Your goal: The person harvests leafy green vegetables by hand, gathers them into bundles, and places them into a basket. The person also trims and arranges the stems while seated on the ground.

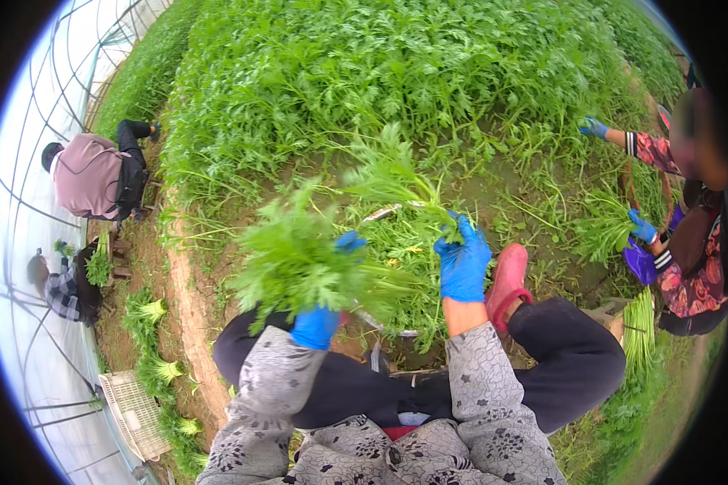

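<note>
In a blue glove, my left hand (315,324) grips a large bunch of leafy greens (297,254). The leaves point left and hide most of my fingers; the bunch is blurred. My right hand (464,257), gloved in blue too, holds a smaller sprig of greens (394,173) by its stems, with the leaves pointing up and left. Between and below my hands lies a round container (409,333) heaped with loose cut greens (415,242). Only parts of its pale rim show.
Dense standing greens (400,60) fill the ground ahead. At the right a co-worker (691,254) in blue gloves holds greens; two more people (91,176) sit at the left. Tied bundles (167,370) line the left path beside a plastic crate (134,412). Another bundle (638,333) lies at my right.
</note>
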A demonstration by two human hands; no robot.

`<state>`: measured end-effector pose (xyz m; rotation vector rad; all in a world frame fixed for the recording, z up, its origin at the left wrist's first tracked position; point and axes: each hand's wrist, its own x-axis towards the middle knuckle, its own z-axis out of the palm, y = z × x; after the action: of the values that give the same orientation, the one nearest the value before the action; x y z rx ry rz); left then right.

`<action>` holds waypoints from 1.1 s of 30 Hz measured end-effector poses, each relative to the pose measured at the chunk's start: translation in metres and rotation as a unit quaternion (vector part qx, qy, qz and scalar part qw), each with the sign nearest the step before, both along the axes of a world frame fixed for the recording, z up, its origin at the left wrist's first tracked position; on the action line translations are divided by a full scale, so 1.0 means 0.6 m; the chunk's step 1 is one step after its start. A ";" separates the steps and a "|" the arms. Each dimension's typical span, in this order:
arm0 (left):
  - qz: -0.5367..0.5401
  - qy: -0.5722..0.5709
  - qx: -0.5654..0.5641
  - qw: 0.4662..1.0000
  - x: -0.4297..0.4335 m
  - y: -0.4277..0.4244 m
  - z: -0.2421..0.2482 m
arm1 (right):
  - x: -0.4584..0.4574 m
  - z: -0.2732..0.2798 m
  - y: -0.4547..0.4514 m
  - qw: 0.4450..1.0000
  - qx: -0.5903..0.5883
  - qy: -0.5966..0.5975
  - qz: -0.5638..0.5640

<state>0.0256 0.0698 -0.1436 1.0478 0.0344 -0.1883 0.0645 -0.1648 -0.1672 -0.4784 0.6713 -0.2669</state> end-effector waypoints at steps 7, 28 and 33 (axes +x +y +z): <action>-0.018 0.057 -0.031 0.998 0.016 -0.029 0.001 | -0.041 0.080 0.111 0.961 -0.270 0.026 0.046; 0.119 -0.131 -0.049 0.983 0.039 -0.040 0.127 | -0.048 0.139 0.121 0.825 -0.470 -0.043 0.310; 0.120 -0.134 -0.080 0.980 0.041 -0.034 0.124 | -0.030 0.025 0.091 0.879 -0.375 -0.079 0.282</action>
<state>0.0500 0.0495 -0.0692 0.8924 -0.0964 0.1682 0.0466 -0.1099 -0.1521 -1.3559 0.2176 0.0045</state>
